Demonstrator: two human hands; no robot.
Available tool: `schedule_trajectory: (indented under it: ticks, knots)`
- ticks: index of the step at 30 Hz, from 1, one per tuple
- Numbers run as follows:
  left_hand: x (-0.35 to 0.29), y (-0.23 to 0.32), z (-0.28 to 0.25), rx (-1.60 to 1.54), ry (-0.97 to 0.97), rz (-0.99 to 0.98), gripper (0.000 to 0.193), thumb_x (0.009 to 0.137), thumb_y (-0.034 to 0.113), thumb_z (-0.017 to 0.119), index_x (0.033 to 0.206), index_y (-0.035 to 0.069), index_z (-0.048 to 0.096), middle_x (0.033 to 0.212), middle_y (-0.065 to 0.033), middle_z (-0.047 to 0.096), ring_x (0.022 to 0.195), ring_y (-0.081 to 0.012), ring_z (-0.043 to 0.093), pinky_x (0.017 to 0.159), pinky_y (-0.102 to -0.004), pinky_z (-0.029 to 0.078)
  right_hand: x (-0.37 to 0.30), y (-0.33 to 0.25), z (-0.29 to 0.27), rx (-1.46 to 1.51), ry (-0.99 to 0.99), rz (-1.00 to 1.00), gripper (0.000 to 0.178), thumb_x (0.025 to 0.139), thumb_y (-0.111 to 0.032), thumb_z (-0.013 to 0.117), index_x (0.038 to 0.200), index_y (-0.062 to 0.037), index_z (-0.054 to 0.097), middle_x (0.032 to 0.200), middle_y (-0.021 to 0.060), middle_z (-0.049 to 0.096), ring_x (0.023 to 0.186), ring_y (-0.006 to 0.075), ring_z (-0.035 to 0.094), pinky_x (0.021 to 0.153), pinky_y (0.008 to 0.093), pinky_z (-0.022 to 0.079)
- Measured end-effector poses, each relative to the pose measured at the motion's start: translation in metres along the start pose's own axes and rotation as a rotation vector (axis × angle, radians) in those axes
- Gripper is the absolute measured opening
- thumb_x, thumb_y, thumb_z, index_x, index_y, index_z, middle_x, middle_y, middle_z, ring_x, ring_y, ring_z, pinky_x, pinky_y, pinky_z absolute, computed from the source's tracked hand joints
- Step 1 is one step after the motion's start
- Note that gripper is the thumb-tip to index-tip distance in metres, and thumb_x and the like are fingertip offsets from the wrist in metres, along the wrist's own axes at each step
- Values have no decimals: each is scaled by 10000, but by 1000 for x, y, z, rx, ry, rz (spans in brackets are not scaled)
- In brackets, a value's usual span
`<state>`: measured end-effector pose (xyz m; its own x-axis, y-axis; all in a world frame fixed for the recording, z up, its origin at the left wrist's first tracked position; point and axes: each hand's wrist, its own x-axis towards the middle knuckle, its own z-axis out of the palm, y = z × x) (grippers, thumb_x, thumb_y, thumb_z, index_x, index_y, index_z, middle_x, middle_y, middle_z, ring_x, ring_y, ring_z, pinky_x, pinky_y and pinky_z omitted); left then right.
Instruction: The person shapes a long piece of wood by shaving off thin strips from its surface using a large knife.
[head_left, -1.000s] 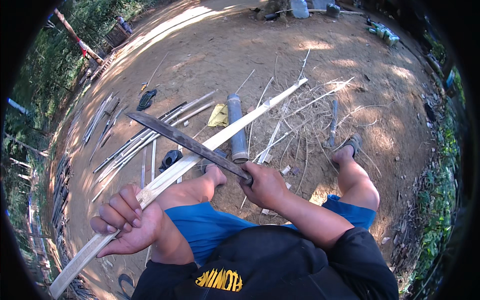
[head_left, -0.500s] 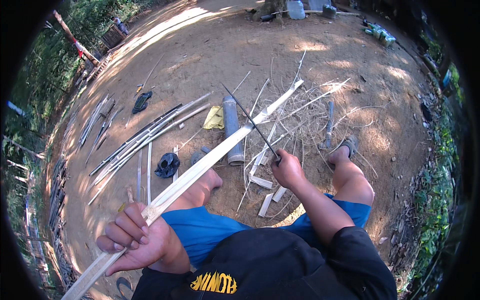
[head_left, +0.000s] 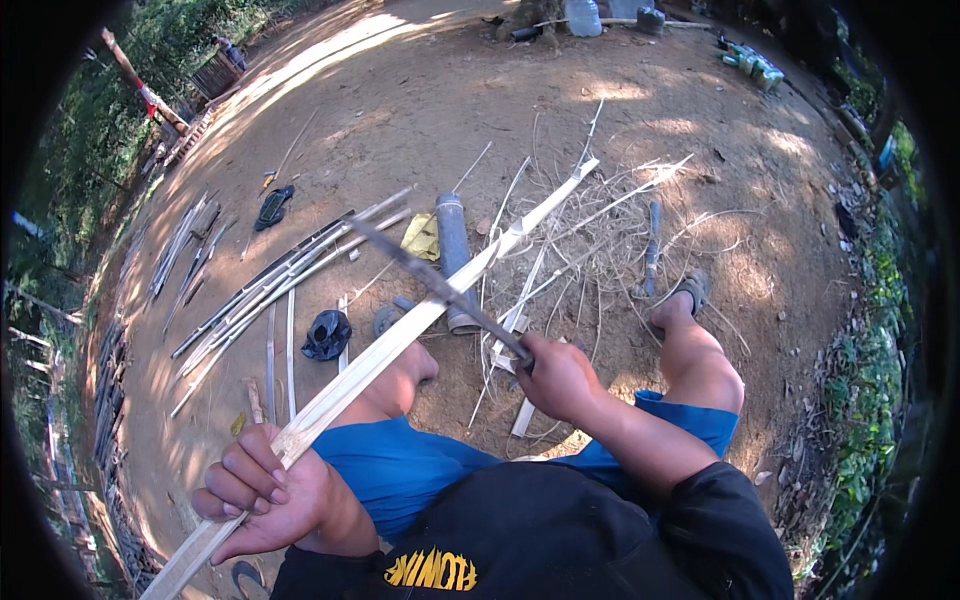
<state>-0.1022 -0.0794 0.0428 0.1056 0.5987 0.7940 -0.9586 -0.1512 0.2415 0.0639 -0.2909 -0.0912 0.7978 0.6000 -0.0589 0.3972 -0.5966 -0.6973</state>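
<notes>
A long pale split strip of wood, seemingly bamboo (head_left: 375,359), runs diagonally from the lower left up to the far middle. My left hand (head_left: 262,492) is closed around its near end, beside my left thigh. In my right hand (head_left: 562,381) is the handle of a long dark-bladed knife (head_left: 482,318). Its blade lies across the strip about midway in view, slightly blurred and pointing to the far left. Beyond them, a dark grey cylinder (head_left: 455,232) lies on the ground by a yellow piece of material (head_left: 422,238).
Thin shavings (head_left: 620,235) cover the ground ahead. Several long poles (head_left: 270,290) lie at left, near a black plastic bag (head_left: 327,335) and a dark sandal (head_left: 273,207). Another tool (head_left: 653,250) rests near my right foot (head_left: 690,292). Plants line the right edge.
My right hand has moved slightly left and nearer to me. The knife blade has slid down the strip toward my left hand. My left hand keeps its grip.
</notes>
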Motion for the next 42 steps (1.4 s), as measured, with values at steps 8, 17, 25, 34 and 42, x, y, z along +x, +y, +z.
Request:
schedule_trajectory:
  ticks: [8, 17, 25, 34, 42]
  knots:
    - [0, 2, 9, -39, 5, -26, 519, 870, 634, 568, 722, 153, 442, 533, 65, 332, 434, -52, 329, 475, -214, 269, 42, 76, -18, -121, 158, 150, 259, 842, -199, 652, 1008, -10, 591, 867, 218, 678, 860, 405, 660, 758, 493, 516]
    - [7, -8, 6, -59, 4, -50, 515, 890, 625, 552, 731, 155, 412, 531, 60, 330, 425, -56, 320, 476, -213, 264, 74, 106, -22, -192, 116, 221, 141, 909, -169, 526, 984, -84, 610, 842, 177, 681, 782, 371, 670, 708, 489, 539]
    - [10, -8, -5, -10, -23, -13, 509, 911, 612, 543, 731, 161, 387, 535, 64, 340, 417, -53, 321, 470, -207, 275, 55, 47, -4, -334, -57, -473, 170, 868, -170, 560, 1023, -107, 591, 849, 127, 679, 832, 345, 672, 767, 486, 521]
    - [22, -4, -10, 42, 30, 13, 544, 908, 660, 488, 716, 165, 368, 514, 59, 323, 408, -57, 309, 454, -200, 275, 48, 22, -2, -241, -32, -486, 191, 850, -221, 613, 1015, -125, 607, 843, 135, 681, 813, 343, 679, 744, 479, 524]
    - [56, 9, -21, -18, 0, -81, 587, 883, 685, 495, 677, 148, 373, 511, 49, 311, 404, -68, 301, 461, -218, 279, 114, 140, -18, -239, 104, 278, 219, 854, -195, 592, 1040, -84, 620, 923, 200, 686, 893, 397, 661, 799, 499, 520]
